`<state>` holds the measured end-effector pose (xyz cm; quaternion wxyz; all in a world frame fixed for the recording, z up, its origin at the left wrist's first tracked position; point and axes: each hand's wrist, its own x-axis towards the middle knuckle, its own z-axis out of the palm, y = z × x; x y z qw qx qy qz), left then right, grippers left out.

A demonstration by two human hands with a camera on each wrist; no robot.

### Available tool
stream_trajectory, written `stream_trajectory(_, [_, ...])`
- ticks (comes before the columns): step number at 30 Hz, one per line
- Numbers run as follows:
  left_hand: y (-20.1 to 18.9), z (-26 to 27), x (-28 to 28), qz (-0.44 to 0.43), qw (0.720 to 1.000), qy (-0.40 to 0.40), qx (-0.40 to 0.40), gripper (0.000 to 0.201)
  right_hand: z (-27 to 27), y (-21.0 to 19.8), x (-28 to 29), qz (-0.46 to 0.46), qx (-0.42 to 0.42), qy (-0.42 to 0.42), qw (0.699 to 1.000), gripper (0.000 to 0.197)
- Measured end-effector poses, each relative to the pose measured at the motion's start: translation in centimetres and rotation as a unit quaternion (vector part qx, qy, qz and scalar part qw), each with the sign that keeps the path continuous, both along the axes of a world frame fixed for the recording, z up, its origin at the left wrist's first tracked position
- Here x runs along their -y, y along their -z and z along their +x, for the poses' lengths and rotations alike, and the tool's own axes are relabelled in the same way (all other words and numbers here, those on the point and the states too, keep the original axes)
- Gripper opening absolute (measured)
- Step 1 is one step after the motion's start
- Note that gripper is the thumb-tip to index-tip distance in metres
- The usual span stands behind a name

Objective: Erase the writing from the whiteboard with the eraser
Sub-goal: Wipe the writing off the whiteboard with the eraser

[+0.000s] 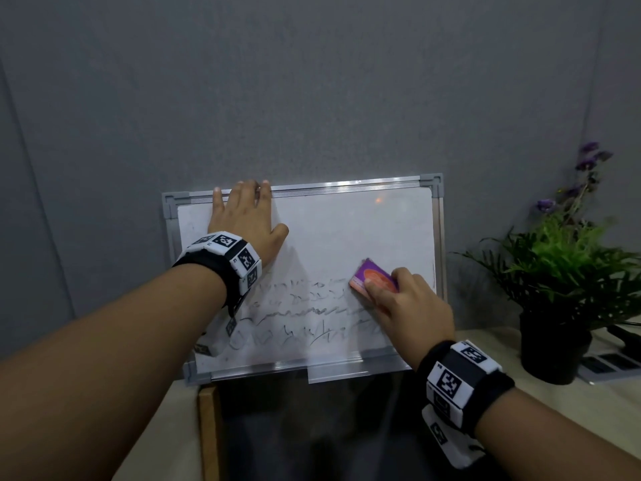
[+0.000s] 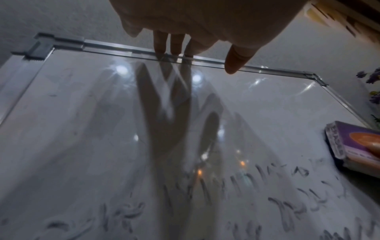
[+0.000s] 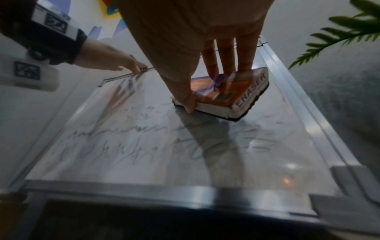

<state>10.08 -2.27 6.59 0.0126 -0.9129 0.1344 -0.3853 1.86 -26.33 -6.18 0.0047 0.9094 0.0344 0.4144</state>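
The right hand [image 1: 402, 300] clamps the eraser [image 1: 373, 276] between thumb and fingers, felt flat on the whiteboard [image 1: 347, 230] near its right edge — just above the smeared writing [image 1: 305, 307]. The left hand [image 1: 242, 213] lies open-fingered across the top edge, likely steadying the leaning board.

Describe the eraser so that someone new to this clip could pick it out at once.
Find the framed whiteboard leaning against the grey wall. At its right side, above the remaining scribbled writing, the right hand grips a small block: the eraser. Its purple and orange top is the only bright colour on the board.
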Motion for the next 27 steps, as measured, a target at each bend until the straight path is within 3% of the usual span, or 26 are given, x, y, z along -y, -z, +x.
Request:
stream_trajectory(7, [0.0,-0.1,0.1,0.001,1.000,0.004,0.004,0.073,0.2,-0.3,1.8,0.029,0.002,0.040,0.999,0.028])
stream_trajectory(14, [0.0,-0.1,0.1,0.002,1.000,-0.003,-0.001,0.074,0.5,0.2,-1.0,-0.015,-0.006,0.008,1.000,0.027])
stream_trajectory(22, [0.1,0.0,0.0,0.006,1.000,-0.003,0.001,0.074,-0.2,-0.3,2.2,0.041,0.000,0.040,0.998,0.028])
stream_trajectory(27, [0.1,0.0,0.2,0.002,1.000,-0.005,0.002,0.076,0.1,-0.1,0.8,0.005,-0.011,0.027,1.000,0.035])
